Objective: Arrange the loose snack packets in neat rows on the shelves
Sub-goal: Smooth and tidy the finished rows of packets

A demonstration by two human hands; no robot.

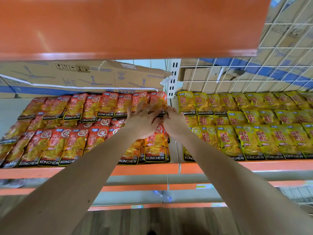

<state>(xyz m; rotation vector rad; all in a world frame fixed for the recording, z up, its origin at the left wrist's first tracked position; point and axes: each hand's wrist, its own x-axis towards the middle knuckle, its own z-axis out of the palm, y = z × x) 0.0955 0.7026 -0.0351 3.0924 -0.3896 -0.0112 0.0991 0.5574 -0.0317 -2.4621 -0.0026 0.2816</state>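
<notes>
Red Konchew snack packets [67,136] lie in overlapping rows on the left half of the orange shelf [144,168]. Yellow Konchew packets [254,133] fill the right half. Both my arms reach in to the back right corner of the red section. My left hand [143,121], with a ring, lies with spread straight fingers on the rear red packet [159,102]. My right hand [174,121] sits just right of it, its fingertips touching that packet's lower right edge; whether they pinch it I cannot tell.
An orange shelf [118,28] hangs overhead close to my view. A cardboard box [84,77] leans behind the red packets. A white slotted upright [172,78] divides the two sections. White wire mesh [254,73] backs the right side. Lower shelves [135,187] sit below.
</notes>
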